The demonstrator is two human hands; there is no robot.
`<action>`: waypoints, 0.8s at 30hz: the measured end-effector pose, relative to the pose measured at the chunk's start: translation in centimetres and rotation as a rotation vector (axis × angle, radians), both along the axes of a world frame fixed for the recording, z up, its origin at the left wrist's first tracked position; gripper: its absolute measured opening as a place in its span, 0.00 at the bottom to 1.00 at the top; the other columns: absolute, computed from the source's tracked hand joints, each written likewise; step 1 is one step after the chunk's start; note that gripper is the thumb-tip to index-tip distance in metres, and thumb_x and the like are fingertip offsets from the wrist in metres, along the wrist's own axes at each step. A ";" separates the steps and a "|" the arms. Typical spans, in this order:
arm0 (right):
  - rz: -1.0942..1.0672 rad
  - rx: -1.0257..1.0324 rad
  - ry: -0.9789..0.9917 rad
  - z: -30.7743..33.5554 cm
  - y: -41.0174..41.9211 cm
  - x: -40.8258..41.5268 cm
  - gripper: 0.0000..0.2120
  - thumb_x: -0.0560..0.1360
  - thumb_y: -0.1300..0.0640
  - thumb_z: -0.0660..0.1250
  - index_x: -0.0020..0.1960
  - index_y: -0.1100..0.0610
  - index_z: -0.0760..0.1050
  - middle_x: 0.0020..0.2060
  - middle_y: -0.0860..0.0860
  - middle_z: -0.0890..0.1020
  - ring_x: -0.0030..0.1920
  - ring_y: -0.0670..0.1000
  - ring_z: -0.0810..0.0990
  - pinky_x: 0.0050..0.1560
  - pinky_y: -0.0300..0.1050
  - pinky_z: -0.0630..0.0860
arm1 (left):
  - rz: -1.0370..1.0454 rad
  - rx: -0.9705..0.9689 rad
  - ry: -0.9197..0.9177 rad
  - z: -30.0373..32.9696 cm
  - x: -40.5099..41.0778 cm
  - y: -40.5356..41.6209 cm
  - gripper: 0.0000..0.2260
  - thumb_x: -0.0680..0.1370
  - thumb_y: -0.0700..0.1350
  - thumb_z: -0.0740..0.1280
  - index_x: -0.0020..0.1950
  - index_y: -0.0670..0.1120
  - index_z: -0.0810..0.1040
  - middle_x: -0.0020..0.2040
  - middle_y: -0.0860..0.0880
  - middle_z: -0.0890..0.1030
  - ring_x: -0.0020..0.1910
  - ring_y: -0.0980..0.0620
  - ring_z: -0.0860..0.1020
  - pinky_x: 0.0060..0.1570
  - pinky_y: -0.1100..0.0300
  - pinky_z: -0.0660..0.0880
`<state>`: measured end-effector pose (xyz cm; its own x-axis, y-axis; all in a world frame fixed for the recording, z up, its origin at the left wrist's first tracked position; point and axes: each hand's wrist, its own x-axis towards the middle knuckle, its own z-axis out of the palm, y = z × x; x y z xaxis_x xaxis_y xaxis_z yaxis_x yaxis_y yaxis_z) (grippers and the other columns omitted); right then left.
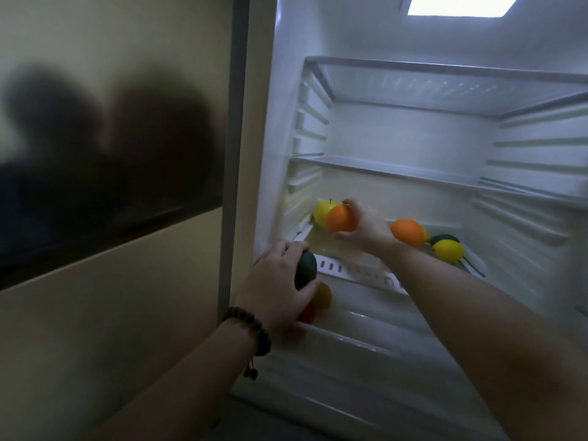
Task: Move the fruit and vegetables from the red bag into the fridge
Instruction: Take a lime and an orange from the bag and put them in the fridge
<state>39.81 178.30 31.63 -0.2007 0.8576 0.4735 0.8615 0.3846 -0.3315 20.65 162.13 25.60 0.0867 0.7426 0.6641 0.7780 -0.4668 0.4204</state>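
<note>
**Fruit going onto the lower fridge shelf**

Fridge (pixel 413 138) stands open before you, lit inside. Your right hand (pixel 366 227) reaches over the lower shelf (pixel 356 268), fingers curled round an orange (pixel 341 218) just beside a yellow apple (pixel 321 211). Your left hand (pixel 276 281) grips a dark green fruit (pixel 306 269) at the near left edge. Far right lie a second orange (pixel 407 232) and a lemon (pixel 448 249).

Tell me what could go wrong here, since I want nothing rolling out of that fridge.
1. The orange in the right hand is going down beside the yellow apple; a bump could set that round fruit rolling.
2. The left hand holds a dark green fruit at the shelf's front edge, so a slack grip may drop it toward the drawer below.
</note>
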 end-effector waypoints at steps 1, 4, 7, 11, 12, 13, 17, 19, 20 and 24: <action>0.002 -0.027 0.039 0.0 0.7 -0.4 0.39 0.66 0.49 0.76 0.71 0.49 0.60 0.65 0.54 0.71 0.63 0.57 0.70 0.62 0.55 0.69 | -0.001 -0.007 0.005 -0.1 0.0 -0.1 0.25 0.72 0.54 0.69 0.67 0.53 0.67 0.61 0.54 0.71 0.58 0.56 0.71 0.60 0.55 0.73; 0.030 -0.061 0.070 -0.1 2.5 -1.6 0.36 0.67 0.52 0.76 0.69 0.52 0.61 0.65 0.54 0.68 0.62 0.56 0.70 0.57 0.51 0.69 | -0.005 -0.005 0.004 -0.3 0.0 -0.2 0.26 0.72 0.54 0.69 0.68 0.54 0.66 0.62 0.55 0.70 0.60 0.57 0.70 0.62 0.55 0.72; 0.039 -0.049 0.034 -0.5 3.3 -2.7 0.32 0.69 0.53 0.74 0.68 0.53 0.62 0.65 0.53 0.68 0.62 0.55 0.71 0.53 0.47 0.66 | -0.005 -0.005 0.006 -0.4 -0.1 -0.2 0.26 0.73 0.55 0.69 0.68 0.55 0.65 0.63 0.56 0.69 0.60 0.57 0.70 0.62 0.55 0.72; -0.001 -0.101 0.065 -1.3 4.1 -3.4 0.34 0.71 0.53 0.71 0.72 0.52 0.58 0.67 0.54 0.67 0.63 0.57 0.71 0.59 0.53 0.69 | -0.001 -0.012 0.008 -0.5 -0.1 0.0 0.26 0.73 0.56 0.68 0.68 0.56 0.65 0.62 0.57 0.69 0.60 0.58 0.69 0.61 0.55 0.73; -0.010 -0.119 0.051 -1.4 4.2 -3.5 0.36 0.72 0.52 0.71 0.73 0.51 0.56 0.69 0.55 0.66 0.64 0.58 0.71 0.60 0.55 0.69 | -0.003 -0.014 0.007 -0.5 -0.1 0.0 0.26 0.73 0.56 0.68 0.69 0.56 0.65 0.62 0.57 0.69 0.60 0.58 0.69 0.61 0.55 0.72; -0.013 -0.132 0.029 -1.4 4.2 -3.5 0.37 0.72 0.52 0.70 0.74 0.51 0.54 0.70 0.55 0.65 0.65 0.58 0.70 0.62 0.56 0.68 | -0.006 -0.015 0.008 -0.5 -0.1 0.0 0.26 0.73 0.56 0.68 0.69 0.56 0.65 0.62 0.57 0.69 0.60 0.58 0.69 0.61 0.55 0.72; -0.003 -0.178 -0.097 -1.4 3.7 -3.2 0.42 0.73 0.51 0.70 0.76 0.48 0.47 0.77 0.52 0.50 0.73 0.60 0.59 0.67 0.61 0.62 | -0.032 -0.012 -0.001 -0.3 -0.1 -0.1 0.26 0.73 0.54 0.68 0.69 0.54 0.65 0.62 0.56 0.69 0.60 0.58 0.69 0.62 0.56 0.72; 0.001 -0.176 -0.089 -1.3 3.1 -3.0 0.43 0.73 0.51 0.70 0.76 0.46 0.45 0.77 0.51 0.46 0.74 0.60 0.56 0.68 0.62 0.61 | -0.050 -0.008 -0.015 -0.3 -0.2 -0.1 0.27 0.73 0.53 0.69 0.69 0.53 0.65 0.63 0.56 0.69 0.61 0.58 0.69 0.63 0.57 0.70; 0.010 -0.166 -0.067 -1.0 2.5 -2.8 0.42 0.73 0.50 0.70 0.76 0.46 0.46 0.77 0.51 0.46 0.74 0.60 0.56 0.68 0.62 0.61 | -0.061 -0.008 -0.031 -0.3 -0.2 0.0 0.28 0.72 0.52 0.70 0.70 0.53 0.64 0.64 0.55 0.69 0.62 0.57 0.69 0.64 0.57 0.70; 0.064 -0.044 0.034 0.3 -1.5 -3.2 0.35 0.72 0.48 0.70 0.73 0.48 0.58 0.75 0.51 0.57 0.71 0.56 0.62 0.65 0.57 0.65 | -0.078 -0.028 -0.109 -0.2 -0.4 -0.2 0.28 0.71 0.51 0.72 0.67 0.51 0.64 0.64 0.53 0.70 0.62 0.55 0.70 0.64 0.55 0.70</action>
